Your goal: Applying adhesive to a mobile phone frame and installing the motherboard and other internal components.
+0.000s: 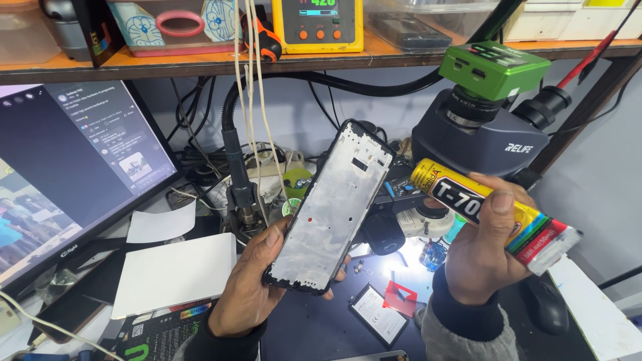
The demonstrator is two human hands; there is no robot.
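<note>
Left hand [247, 287] fingers grip phone frame [331, 207]; right hand [485, 247] clasps glue tube [491, 214]; a hard squeeze risks excess adhesive flooding the frame.

- Your left hand [251, 281] holds the phone frame [331, 207] at centre.
- Your right hand [481, 251] holds the glue tube [491, 214] right of it.
- Microscope [488, 127] stands far right; monitor [67, 174] stands left.

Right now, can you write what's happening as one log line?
left hand: holds phone frame, tilted | right hand: holds glue tube, nozzle toward frame | behind: microscope | left: monitor
</note>
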